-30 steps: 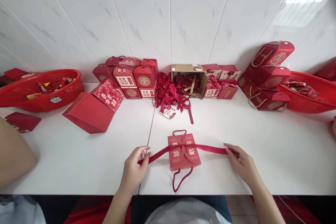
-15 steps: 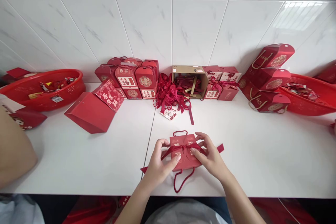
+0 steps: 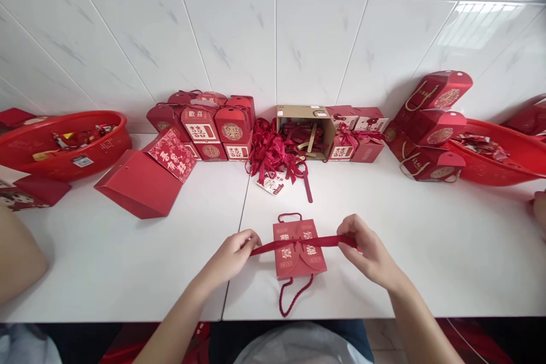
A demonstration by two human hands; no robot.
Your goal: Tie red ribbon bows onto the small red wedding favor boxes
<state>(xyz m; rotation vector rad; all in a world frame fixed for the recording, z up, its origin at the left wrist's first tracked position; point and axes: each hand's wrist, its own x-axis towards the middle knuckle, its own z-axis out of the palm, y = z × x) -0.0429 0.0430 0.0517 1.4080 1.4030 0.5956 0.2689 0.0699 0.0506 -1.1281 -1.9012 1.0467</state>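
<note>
A red gift box (image 3: 298,264) with gold characters lies on the white table in front of me, a dark red cord handle looping out at its top and bottom. Across its middle runs a dark red ribbon (image 3: 326,241), knotted at the centre and stretched out to both sides. My left hand (image 3: 234,253) pinches one ribbon end, left of the box. To the right, my right hand (image 3: 367,247) grips the other end between thumb and fingers. Neither hand touches the box itself.
Behind the box lie a heap of red ribbons (image 3: 271,151), a printed card (image 3: 272,183) and an open cardboard carton (image 3: 328,136). Stacked red boxes (image 3: 200,125) stand along the wall. Red baskets (image 3: 85,153) sit at both sides. Part of another person's arm (image 3: 19,261) shows at left.
Both hands have left the box and moved apart sideways, drawing the ribbon ends out straight from the knot. The box stays on the table. The view has shifted slightly.
</note>
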